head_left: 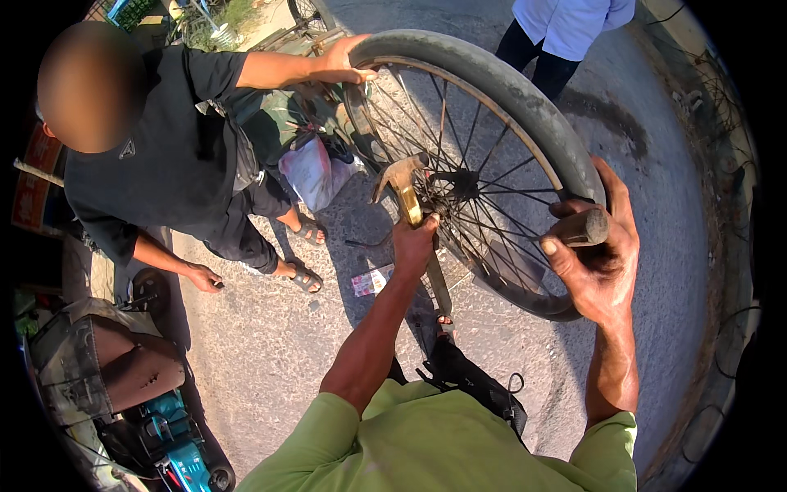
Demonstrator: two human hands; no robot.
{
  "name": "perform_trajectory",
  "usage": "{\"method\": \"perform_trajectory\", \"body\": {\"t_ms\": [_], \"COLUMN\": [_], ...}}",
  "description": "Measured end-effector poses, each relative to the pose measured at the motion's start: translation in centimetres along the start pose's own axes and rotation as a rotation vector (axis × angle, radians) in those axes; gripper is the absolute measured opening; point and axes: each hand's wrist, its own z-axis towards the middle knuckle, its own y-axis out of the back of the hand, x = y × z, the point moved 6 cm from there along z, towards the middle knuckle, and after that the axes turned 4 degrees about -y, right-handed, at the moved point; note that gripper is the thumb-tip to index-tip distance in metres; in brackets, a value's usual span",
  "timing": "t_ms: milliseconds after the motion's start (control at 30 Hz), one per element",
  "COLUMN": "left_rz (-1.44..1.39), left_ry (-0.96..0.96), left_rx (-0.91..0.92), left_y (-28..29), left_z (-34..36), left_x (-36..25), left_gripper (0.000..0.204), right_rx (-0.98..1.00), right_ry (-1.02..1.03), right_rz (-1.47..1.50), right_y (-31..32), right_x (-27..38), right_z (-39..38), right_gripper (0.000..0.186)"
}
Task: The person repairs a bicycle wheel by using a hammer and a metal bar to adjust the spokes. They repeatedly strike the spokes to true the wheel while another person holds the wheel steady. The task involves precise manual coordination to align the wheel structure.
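A bicycle wheel with a grey tyre [525,107] and thin spokes stands upright on the concrete in front of me. My left hand [414,242] grips the handle of a claw hammer [399,176], whose head is raised beside the wheel hub [459,182]. My right hand [598,254] is closed around a dark cylindrical tool [582,228] and rests against the tyre's right side. A crouching person in a black shirt [176,156] holds the top of the tyre with one hand [348,59].
A pink-white plastic bag [311,172] lies by the crouching person's feet. A paper scrap [369,280] lies on the ground. A worn brown seat [123,361] and blue machine [176,447] are at lower left. Another person in a white top [566,25] stands behind the wheel.
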Motion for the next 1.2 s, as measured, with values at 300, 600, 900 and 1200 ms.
{"method": "perform_trajectory", "body": {"t_ms": [300, 600, 900, 1200], "left_rz": [0.021, -0.192, 0.08, 0.222], "left_ry": [0.077, 0.151, 0.164, 0.164], "left_rx": [0.104, 0.123, -0.031, -0.197], "left_y": [-0.4, 1.4, 7.4, 13.3], "left_z": [-1.1, -1.0, -4.7, -13.8], "left_x": [0.0, 0.5, 2.1, 2.5], "left_gripper": [0.016, 0.015, 0.018, 0.013], "right_rx": [-0.005, 0.004, -0.04, 0.144], "right_ry": [-0.016, 0.108, 0.163, 0.399], "right_rz": [0.051, -0.052, -0.114, 0.268], "right_y": [0.1, 0.5, 1.4, 0.8], "right_x": [-0.6, -0.7, -0.4, 0.2], "right_z": [-0.3, 0.2, -0.2, -8.5], "right_gripper": [0.037, 0.04, 0.045, 0.055]}}
